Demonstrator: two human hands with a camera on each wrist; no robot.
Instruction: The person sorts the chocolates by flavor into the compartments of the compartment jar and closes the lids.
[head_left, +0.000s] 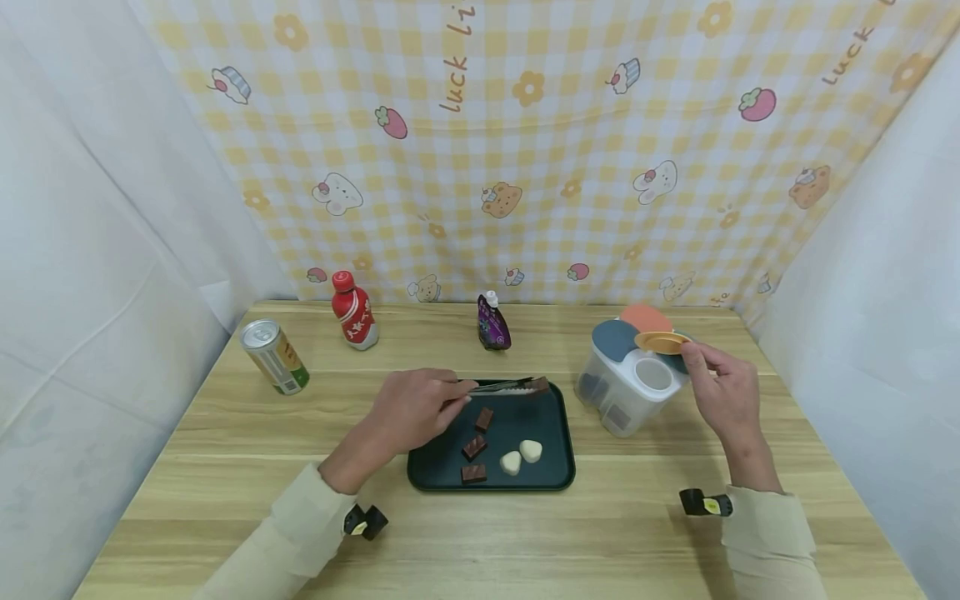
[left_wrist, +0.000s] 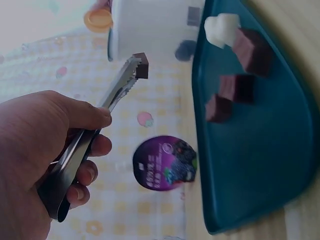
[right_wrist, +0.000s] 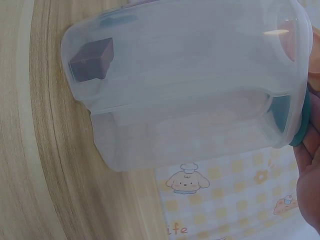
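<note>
My left hand (head_left: 420, 408) grips metal tongs (left_wrist: 80, 145), whose serrated tips pinch a brown chocolate piece (left_wrist: 142, 66) above the tray's far edge. On the dark green tray (head_left: 442, 479) lie several chocolate pieces (head_left: 474, 447) and two white heart-shaped pieces (head_left: 531, 451). To the right stands a translucent lidded container (head_left: 622, 417) with round colored lids. My right hand (head_left: 727, 392) pinches its orange lid (head_left: 663, 342), raised beside a round opening. Inside the container, a chocolate block (right_wrist: 92, 60) shows at the bottom in the right wrist view.
At the back left stand a can (head_left: 276, 357) and a red bottle (head_left: 355, 311). A purple pouch (head_left: 492, 323) with a white cap stands behind the tray. A patterned curtain (head_left: 480, 150) hangs along the table's back edge, with white sheets at both sides.
</note>
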